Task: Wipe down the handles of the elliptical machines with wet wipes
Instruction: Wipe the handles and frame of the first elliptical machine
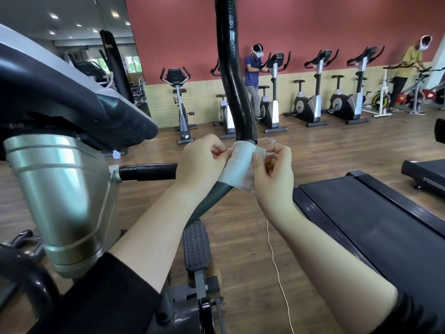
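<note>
A black padded elliptical handle (230, 68) rises from centre frame to the top edge. At its lower end, where the padding meets the grey arm tube (212, 198), a white wet wipe (240, 165) is wrapped around the bar. My left hand (204, 162) pinches the wipe's left edge. My right hand (272, 169) pinches the right edge, thumb on the wipe. A thin white thread (274, 256) hangs from near my right hand toward the floor.
The elliptical's silver column (65, 196) and console (60, 92) fill the left; a short black fixed handle (149, 171) sticks out sideways. A foot pedal (196, 244) lies below. A treadmill (375, 218) sits right. Two people stand among exercise bikes (310, 102) along the far wall.
</note>
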A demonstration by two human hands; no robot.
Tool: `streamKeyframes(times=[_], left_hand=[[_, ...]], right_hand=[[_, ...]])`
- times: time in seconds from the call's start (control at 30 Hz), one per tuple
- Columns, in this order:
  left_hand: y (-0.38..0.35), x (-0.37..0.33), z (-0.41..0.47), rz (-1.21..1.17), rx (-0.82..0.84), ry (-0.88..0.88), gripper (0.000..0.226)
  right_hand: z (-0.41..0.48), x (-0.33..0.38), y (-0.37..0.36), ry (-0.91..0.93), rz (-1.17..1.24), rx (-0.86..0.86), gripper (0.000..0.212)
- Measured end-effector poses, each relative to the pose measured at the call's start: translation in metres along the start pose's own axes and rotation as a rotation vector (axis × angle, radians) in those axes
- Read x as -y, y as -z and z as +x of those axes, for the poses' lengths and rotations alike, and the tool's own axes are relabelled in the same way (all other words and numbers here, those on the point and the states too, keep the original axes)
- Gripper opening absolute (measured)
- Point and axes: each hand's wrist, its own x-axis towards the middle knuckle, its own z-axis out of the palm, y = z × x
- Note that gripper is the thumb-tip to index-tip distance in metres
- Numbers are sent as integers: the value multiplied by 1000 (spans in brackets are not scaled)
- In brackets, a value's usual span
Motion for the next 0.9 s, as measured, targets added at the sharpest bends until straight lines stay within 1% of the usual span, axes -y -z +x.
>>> streamKeyframes(times=[0.13,0.2,0.27,0.33,0.4,0.43,0.5,0.57,0.63,0.7,0.8,0.9], left_hand=[[0,-3,-1,-35,-21,-30,3],[0,-2,-5,-44,-44,-42,2],[1,-1,-8,-41,-39,-48,2],[3,-2,-11,-27,27,-42,8],[2,-4,-14,-15,93,-14,20],[1,-4,-16,-40,113,22,31],[3,-6,-22,-151,159,94,42],[7,-7,-28,-173,233,73,37],[9,-6,-32,-102,269,33,28],[10,-4,-33,-39,262,0,33],[7,0,-33,108,209,-77,39],[7,6,-37,165,201,-87,45]], right_hand=[[2,-4,1,38,-42,-54,24],[5,-4,3,110,-121,-87,27],[8,-3,6,196,-183,-80,27],[11,1,9,267,-244,-22,34],[11,3,9,315,-287,71,49],[10,3,8,331,-296,107,54],[8,2,6,351,-288,122,55],[8,1,6,359,-274,108,50],[8,2,8,374,-281,120,50],[9,4,10,426,-328,144,51],[17,8,13,627,-478,198,52],[28,6,17,907,-649,359,43]])
